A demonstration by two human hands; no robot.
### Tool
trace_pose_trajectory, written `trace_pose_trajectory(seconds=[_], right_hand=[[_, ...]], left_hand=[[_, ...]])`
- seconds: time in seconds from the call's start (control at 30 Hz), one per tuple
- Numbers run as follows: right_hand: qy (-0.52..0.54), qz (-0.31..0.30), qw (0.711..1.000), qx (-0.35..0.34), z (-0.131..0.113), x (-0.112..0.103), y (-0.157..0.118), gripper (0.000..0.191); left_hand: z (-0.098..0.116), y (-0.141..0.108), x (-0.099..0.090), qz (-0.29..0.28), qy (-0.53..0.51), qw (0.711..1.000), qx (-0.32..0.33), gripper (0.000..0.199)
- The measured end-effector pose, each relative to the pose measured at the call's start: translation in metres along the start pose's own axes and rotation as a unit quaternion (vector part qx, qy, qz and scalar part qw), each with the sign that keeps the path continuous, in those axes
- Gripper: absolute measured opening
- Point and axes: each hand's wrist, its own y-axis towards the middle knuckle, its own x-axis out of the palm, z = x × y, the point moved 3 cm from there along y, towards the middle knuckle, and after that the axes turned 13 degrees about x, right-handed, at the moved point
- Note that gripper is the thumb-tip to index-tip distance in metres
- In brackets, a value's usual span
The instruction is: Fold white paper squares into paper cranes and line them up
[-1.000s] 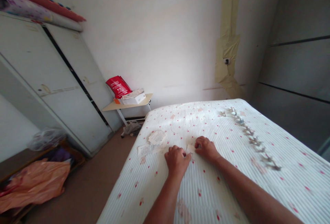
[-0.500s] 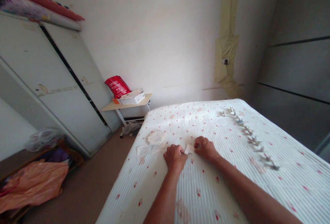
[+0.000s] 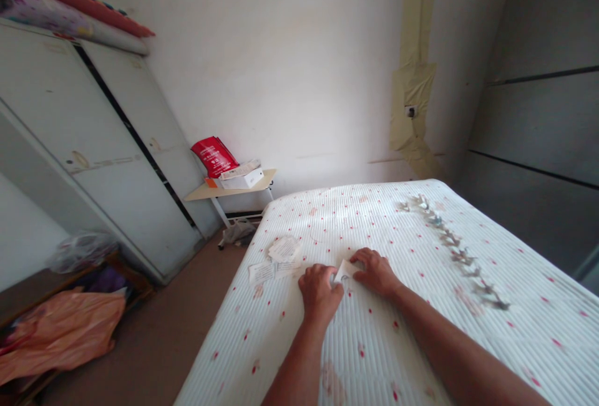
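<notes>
A small white piece of paper (image 3: pixel 345 270) with a dark mark lies on the bed (image 3: pixel 365 343) between my hands. My left hand (image 3: pixel 320 289) is at its left edge, fingers curled, fingertips touching the paper. From the right, my right hand (image 3: pixel 374 272) has its thumb and fingers closed on the paper's right edge. Left of my hands lie several printed paper pieces (image 3: pixel 284 249), partly overlapping. A long row of small folded paper shapes (image 3: pixel 450 237) runs down the right side of the bed.
Beyond the bed's far left corner, a small table (image 3: pixel 203 193) holds a red bag (image 3: pixel 215 156) and a white box (image 3: pixel 243 178). Cabinets (image 3: pixel 112 144) stand at the left. An orange bag (image 3: pixel 65 331) rests low at the left.
Both hands have shifted slightly on the paper. The left thumb and fingers are a little farther apart, and more of the paper shows between the hands.
</notes>
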Motion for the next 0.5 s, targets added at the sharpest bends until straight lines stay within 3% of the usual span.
trace_pose_trajectory(seconds=[0.27,0.5], right_hand=[[0.014,0.004,1.0,-0.011,-0.0025,-0.0039,-0.0029,0.029],[0.022,0.021,0.999,-0.022,-0.0013,-0.0036,-0.0036,0.019]], left_hand=[[0.0018,-0.0006,0.0005,0.008,-0.005,1.0,0.013,0.026],[-0.0008,-0.0003,0.0033,0.054,-0.034,0.997,0.047,0.022]])
